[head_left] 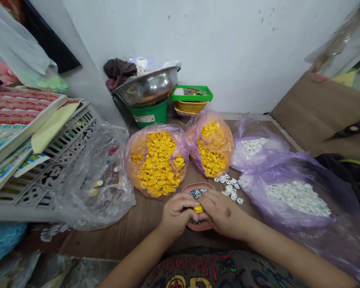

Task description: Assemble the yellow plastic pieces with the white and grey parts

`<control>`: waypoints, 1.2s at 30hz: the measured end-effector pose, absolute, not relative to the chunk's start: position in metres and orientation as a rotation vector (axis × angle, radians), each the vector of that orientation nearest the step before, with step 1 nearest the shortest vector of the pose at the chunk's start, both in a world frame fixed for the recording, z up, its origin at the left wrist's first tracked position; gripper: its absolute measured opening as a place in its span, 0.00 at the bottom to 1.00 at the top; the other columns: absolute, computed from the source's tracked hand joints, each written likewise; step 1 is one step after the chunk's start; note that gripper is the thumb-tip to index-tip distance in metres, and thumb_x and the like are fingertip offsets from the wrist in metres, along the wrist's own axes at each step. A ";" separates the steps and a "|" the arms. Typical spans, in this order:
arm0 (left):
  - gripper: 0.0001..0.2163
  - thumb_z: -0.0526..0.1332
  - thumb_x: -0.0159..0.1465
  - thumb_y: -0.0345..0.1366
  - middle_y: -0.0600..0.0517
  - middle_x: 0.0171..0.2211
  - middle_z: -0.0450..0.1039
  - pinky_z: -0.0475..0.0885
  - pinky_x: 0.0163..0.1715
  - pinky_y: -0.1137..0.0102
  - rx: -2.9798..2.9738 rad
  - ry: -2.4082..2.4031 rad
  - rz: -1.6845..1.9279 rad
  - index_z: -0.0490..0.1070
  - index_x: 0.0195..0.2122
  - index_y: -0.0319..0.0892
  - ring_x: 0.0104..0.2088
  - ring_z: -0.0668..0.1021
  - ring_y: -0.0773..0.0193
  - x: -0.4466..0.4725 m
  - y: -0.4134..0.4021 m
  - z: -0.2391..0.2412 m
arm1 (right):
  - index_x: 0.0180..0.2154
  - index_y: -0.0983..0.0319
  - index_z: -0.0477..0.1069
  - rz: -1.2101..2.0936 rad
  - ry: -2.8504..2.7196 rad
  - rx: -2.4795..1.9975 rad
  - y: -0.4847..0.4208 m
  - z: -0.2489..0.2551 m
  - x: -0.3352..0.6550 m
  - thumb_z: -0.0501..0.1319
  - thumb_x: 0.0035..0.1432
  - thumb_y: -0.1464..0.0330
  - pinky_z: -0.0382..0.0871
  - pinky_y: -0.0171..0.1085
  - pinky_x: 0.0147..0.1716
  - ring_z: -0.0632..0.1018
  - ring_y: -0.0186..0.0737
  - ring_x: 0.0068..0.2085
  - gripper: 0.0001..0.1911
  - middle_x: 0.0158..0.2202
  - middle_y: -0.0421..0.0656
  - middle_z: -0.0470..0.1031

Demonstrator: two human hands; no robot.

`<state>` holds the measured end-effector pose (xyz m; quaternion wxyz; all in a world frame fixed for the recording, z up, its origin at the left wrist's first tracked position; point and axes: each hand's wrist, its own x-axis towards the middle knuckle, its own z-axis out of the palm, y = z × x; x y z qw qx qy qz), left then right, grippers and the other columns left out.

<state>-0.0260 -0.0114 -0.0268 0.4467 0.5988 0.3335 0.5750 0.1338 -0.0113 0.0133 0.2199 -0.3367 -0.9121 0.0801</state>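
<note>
My left hand (178,211) and my right hand (220,208) meet over a pink dish (199,227), fingers closed around a small yellow plastic piece (199,209). Most of that piece is covered by my fingers. Tiny dark grey parts (197,193) lie in the dish under the hands. Just beyond stand two purple-tinted bags of yellow pieces, a larger bag (159,164) at left and a smaller bag (211,146) behind it. Several loose white pieces (231,187) with small holes lie on the table right of the dish.
Bags of white pieces (297,198) spread across the right side. At left a crumpled clear bag (93,200) leans by a grey plastic crate (75,130) with printed sheets. A metal basin (151,86) on a green bucket (153,114) and a green tray (208,96) stand along the wall.
</note>
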 end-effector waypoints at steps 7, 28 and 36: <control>0.05 0.61 0.55 0.37 0.54 0.23 0.71 0.68 0.25 0.74 1.686 0.809 1.507 0.74 0.32 0.45 0.24 0.73 0.69 -0.026 -0.018 -0.025 | 0.27 0.66 0.65 0.219 -2.540 -0.864 -0.014 0.018 0.133 0.44 0.61 0.69 0.59 0.36 0.25 0.65 0.39 0.27 0.15 0.24 0.45 0.66; 0.16 0.73 0.34 0.33 0.53 0.26 0.77 0.70 0.30 0.75 0.353 0.781 1.215 0.74 0.25 0.39 0.27 0.77 0.69 -0.005 -0.016 -0.015 | 0.45 0.60 0.69 0.526 -1.968 -1.088 -0.021 0.002 0.124 0.54 0.56 0.72 0.71 0.38 0.37 0.74 0.39 0.39 0.14 0.37 0.46 0.74; 0.13 0.72 0.34 0.37 0.53 0.23 0.77 0.71 0.30 0.72 0.525 0.928 1.287 0.75 0.22 0.40 0.26 0.76 0.67 -0.011 -0.019 -0.022 | 0.41 0.56 0.72 0.631 -1.887 -1.090 -0.021 0.004 0.121 0.59 0.53 0.70 0.72 0.39 0.35 0.76 0.39 0.36 0.13 0.35 0.43 0.76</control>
